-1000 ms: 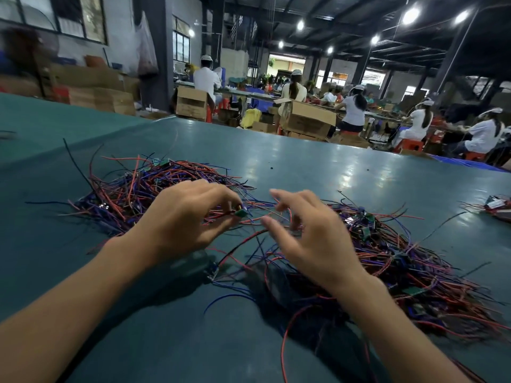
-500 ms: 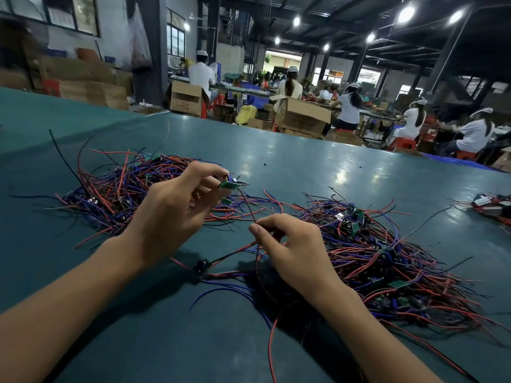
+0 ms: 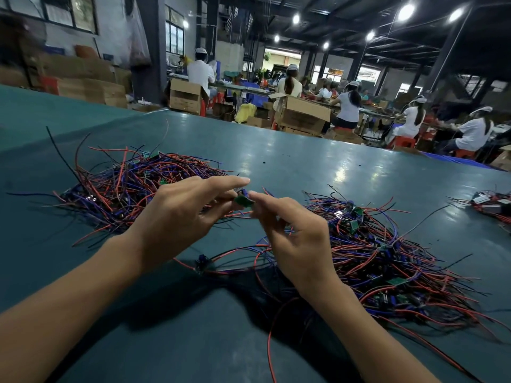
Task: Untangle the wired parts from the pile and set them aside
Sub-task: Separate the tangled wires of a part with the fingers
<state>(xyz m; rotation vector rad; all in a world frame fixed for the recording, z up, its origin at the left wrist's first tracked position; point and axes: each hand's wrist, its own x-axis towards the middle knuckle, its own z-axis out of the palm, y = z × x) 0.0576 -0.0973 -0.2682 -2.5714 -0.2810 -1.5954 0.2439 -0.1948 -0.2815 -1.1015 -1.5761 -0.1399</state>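
Where the two hands meet above the teal table [image 3: 290, 161], a small green circuit board [image 3: 244, 201] with a blue component on top is held clear of the surface. The board is pinched by the left hand [image 3: 179, 225] between the thumb and the curled lower fingers, while the left index finger [image 3: 221, 185] is stretched out straight above it. Its right edge is clamped between the index fingertip and thumb of the right hand [image 3: 301, 239], whose remaining fingers are curled loosely apart. How the board's wires run cannot be told, since they are hidden behind the fingers. Taken from the held board, a tangled pile of red, blue and black wires [image 3: 124, 186] is spread at ten o'clock, partly hidden by the left hand. A second, denser pile [image 3: 387, 261], dotted with further green boards, is spread from three to five o'clock, just beside the right wrist. A single wired part [image 3: 201, 264] with a blue component is laid on the table at seven o'clock, between the forearms. A smaller bundle [image 3: 492, 204] is seen at three o'clock near the table's right edge, well apart from both piles. Beyond the far edge, at twelve to one o'clock, cardboard boxes [image 3: 302, 114] and seated workers [image 3: 349, 105] are seen.
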